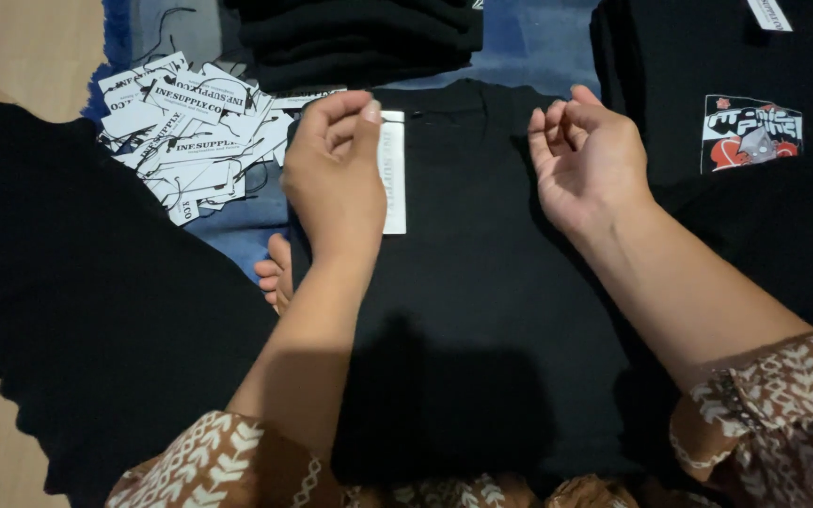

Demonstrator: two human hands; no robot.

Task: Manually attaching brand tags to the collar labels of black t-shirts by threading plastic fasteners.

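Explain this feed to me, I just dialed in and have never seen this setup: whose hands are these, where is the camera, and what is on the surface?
There is no machine here. A person wears one camera on the head, looking down at their own two bare hands. The left hand pinches a white paper tag with thumb and fingers, at the collar of a folded black shirt lying in front of them. The right hand hovers over the same shirt with its fingers curled; whether it holds anything, such as a thin string, I cannot tell. To the left lies a loose pile of white tags with black strings. Beyond it sits a stack of folded black garments, and at right a black shirt with a printed picture.
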